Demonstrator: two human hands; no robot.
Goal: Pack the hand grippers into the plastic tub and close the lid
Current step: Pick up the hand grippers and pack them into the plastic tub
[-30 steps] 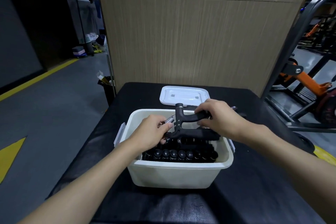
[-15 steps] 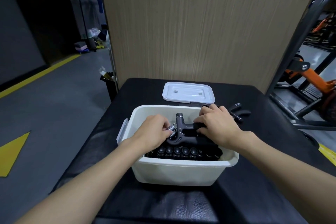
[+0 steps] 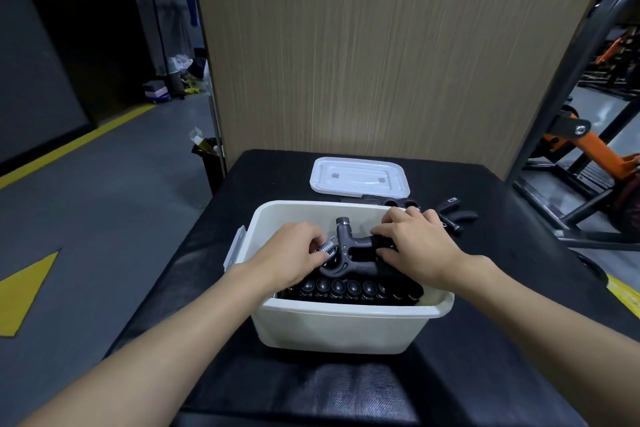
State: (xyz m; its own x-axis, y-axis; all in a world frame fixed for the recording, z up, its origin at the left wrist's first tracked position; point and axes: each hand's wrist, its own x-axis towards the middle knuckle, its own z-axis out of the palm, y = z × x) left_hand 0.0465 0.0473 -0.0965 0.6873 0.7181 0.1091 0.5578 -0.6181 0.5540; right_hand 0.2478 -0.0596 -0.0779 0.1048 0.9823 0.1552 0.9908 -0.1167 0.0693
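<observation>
A white plastic tub [image 3: 339, 326] stands on the black table, filled with several black hand grippers whose round handle ends [image 3: 341, 288] show in a row at the front. On top of them lies one more black hand gripper [image 3: 349, 248]. My left hand [image 3: 294, 260] pinches its metal spring [image 3: 327, 251] at the left. My right hand [image 3: 415, 246] holds its upper handle and covers most of it. The white lid [image 3: 360, 177] lies flat behind the tub. Two more black grippers [image 3: 457, 217] lie on the table behind my right hand.
The black table [image 3: 346, 388] ends against a wooden wall panel [image 3: 363, 62]. Gym machines with orange parts [image 3: 588, 146] stand at the right. At the left is grey floor with yellow markings, and a small black bin [image 3: 207, 156] by the table corner.
Both hands have lowered the top hand gripper from above the rim down onto the packed grippers inside the tub. The view has shifted slightly nearer.
</observation>
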